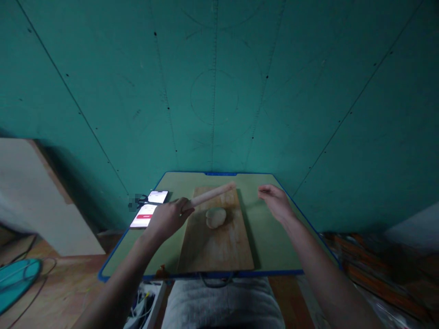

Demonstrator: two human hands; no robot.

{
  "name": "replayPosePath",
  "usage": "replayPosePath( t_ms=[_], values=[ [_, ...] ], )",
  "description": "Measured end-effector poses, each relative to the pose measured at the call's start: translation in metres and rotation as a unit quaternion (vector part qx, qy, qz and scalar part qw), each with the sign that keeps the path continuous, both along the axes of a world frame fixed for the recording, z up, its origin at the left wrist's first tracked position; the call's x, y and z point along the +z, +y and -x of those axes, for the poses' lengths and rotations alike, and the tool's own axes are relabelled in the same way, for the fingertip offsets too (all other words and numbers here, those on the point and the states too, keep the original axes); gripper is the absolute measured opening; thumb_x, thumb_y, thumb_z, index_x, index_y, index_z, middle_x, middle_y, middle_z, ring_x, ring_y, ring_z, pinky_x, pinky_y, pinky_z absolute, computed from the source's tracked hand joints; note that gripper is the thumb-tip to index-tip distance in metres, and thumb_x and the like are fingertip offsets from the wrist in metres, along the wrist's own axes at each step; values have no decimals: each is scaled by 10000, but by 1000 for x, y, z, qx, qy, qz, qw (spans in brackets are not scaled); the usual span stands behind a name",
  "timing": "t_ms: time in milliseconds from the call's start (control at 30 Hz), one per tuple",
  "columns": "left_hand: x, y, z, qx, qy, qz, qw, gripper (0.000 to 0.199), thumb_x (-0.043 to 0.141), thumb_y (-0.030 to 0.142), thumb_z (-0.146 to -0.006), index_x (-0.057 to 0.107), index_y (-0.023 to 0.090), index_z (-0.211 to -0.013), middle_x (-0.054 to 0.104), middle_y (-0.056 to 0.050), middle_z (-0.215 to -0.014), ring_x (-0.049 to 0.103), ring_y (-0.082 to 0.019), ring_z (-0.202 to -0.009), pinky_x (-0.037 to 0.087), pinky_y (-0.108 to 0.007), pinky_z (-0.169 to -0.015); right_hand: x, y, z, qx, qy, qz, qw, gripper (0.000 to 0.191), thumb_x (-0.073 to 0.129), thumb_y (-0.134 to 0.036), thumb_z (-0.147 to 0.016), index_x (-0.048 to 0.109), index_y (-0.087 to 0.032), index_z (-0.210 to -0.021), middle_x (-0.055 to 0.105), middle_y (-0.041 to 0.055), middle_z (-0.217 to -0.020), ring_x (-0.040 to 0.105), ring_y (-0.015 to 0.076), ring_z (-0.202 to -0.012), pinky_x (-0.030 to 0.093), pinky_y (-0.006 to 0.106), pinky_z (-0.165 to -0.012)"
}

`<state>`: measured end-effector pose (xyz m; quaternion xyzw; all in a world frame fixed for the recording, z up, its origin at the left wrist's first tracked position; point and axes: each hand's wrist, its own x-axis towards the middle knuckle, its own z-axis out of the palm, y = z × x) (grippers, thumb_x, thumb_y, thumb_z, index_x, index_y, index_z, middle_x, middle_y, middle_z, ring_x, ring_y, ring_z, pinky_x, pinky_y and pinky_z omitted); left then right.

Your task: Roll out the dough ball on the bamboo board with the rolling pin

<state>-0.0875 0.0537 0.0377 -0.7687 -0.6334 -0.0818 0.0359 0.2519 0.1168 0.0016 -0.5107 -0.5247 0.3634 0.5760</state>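
My left hand (169, 217) is closed around the near end of a pale wooden rolling pin (212, 194), which slants up to the right above a wooden cutting board (219, 251). Beneath the pin, a whitish lump of dough (216, 218) rests on the board. To the right of the board, over the table, is my right hand (276, 201). Its fingers are loosely bent, with a small gap at the thumb, and I see nothing held in it.
A light green table (274, 246) with a blue edge stands against a green wall (212, 91). Left of the board lie a lit phone (142, 217) and dark-handled scissors (146, 200). A white panel (44, 196) leans at the left, near a teal round object (18, 278).
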Motion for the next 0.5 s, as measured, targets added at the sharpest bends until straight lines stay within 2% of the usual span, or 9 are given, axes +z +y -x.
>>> replayPosePath(
  t_ms=[167, 267, 333, 433, 500],
  values=[
    [-1, -1, 0, -9, 9, 5, 1000, 255, 448, 392, -955, 622, 211, -996, 719, -67, -812, 700, -257, -733, 378, -288, -551, 0, -2, -3, 34, 28, 16, 999, 374, 758, -480, -587, 581, -216, -784, 662, 18, -755, 644, 161, -691, 544, 330, -696],
    [1, -3, 0, -9, 17, 1, 1000, 267, 447, 406, -955, 626, 211, -985, 723, -65, -801, 704, -258, -731, 375, -289, -552, 1, -1, -7, -11, -30, 39, 999, 335, 666, -518, -691, 580, -220, -817, 650, 14, -666, 610, 160, -566, 527, 326, -596],
    [1, -5, -2, -7, 21, -3, 1000, 321, 433, 457, -961, 637, 210, -956, 724, -68, -775, 706, -263, -720, 377, -291, -553, 3, -1, -6, -41, -64, 45, 996, 277, 590, -486, -770, 590, -218, -843, 636, 11, -620, 609, 175, -552, 513, 328, -584],
    [-3, -6, -7, -21, 28, 2, 999, 452, 378, 551, -968, 660, 206, -896, 728, -88, -749, 710, -274, -712, 383, -294, -554, 8, -9, 11, -48, -132, -24, 990, 207, 523, -385, -841, 620, -215, -910, 706, 54, -787, 674, 201, -756, 518, 344, -728],
    [-8, -6, -12, -39, 31, 4, 999, 515, 354, 592, -965, 674, 200, -872, 734, -106, -754, 713, -280, -717, 387, -297, -557, 12, -17, 31, -26, -218, -88, 972, 205, 482, -336, -884, 635, -215, -946, 726, 73, -939, 674, 200, -872, 501, 336, -806]
  ],
)
